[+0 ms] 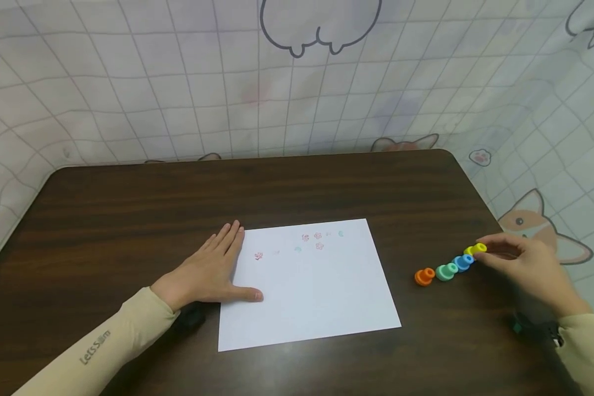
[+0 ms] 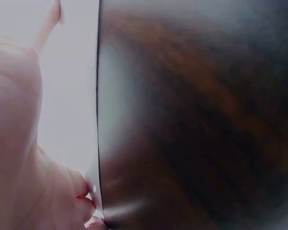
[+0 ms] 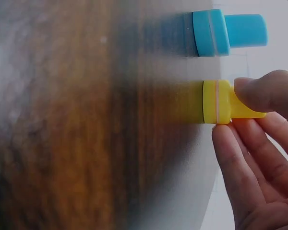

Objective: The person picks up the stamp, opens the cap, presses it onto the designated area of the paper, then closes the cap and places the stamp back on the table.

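Note:
A white sheet of paper [image 1: 307, 297] lies on the table with small red and green prints, some flower-shaped, on its upper part. Flat on its left edge rests my left hand [image 1: 210, 269], fingers straight and thumb spread over the sheet. At the right, my right hand [image 1: 529, 267] pinches the yellow stamp [image 3: 221, 101] by its handle between thumb and fingers. The stamp stands upright on or just above the table; which one I cannot tell. Beside it, in a slanting row, stand a blue stamp [image 1: 462, 262], a green stamp [image 1: 446, 271] and an orange stamp [image 1: 424, 276].
The dark wooden table [image 1: 128, 220] has rounded far corners. A pale checked curtain [image 1: 178, 82] with cartoon animals hangs behind it and along the right side, close to my right hand.

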Action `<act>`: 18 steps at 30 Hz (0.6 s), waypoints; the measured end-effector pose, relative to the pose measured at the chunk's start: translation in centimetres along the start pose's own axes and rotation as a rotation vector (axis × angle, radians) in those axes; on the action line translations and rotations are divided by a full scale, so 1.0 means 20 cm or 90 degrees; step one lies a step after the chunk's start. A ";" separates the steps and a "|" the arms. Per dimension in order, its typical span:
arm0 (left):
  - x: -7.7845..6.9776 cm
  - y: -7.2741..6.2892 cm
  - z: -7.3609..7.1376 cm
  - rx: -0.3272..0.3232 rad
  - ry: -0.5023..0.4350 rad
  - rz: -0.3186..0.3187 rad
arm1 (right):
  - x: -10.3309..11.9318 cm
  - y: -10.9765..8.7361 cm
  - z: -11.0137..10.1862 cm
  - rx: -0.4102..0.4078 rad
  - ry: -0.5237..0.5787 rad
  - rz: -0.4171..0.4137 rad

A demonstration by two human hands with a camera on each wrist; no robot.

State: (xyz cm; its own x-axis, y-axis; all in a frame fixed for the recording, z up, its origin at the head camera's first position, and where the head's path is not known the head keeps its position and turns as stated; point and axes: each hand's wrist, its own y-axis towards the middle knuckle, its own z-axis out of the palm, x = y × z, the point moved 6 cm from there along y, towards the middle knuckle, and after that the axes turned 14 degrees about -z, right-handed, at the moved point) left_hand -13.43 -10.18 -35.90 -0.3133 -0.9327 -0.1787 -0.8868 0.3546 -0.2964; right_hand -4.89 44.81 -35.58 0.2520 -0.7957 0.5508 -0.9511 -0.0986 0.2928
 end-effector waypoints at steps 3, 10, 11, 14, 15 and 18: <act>0.00 0.01 0.01 -0.003 -0.002 -0.001 | 0.00 -0.01 0.00 0.004 -0.003 0.003; -0.02 0.01 0.03 -0.005 -0.005 0.000 | 0.00 -0.06 0.01 0.018 0.010 -0.002; -0.02 0.01 0.03 -0.004 -0.004 0.000 | 0.00 -0.06 0.02 0.020 0.011 -0.003; -0.02 0.01 0.04 -0.005 0.000 -0.003 | 0.00 -0.08 0.01 0.020 -0.004 0.001; -0.02 0.01 0.04 -0.005 0.001 -0.004 | 0.00 -0.08 0.01 0.016 -0.007 0.002; 0.00 0.01 0.04 -0.008 -0.006 -0.010 | -0.01 -0.09 0.00 0.005 -0.018 0.012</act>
State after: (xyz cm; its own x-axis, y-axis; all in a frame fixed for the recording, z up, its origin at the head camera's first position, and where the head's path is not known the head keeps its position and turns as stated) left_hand -13.28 -10.03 -36.59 -0.2959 -0.9377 -0.1821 -0.8959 0.3386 -0.2877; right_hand -3.23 45.17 -36.24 0.2288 -0.8138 0.5342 -0.9572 -0.0881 0.2757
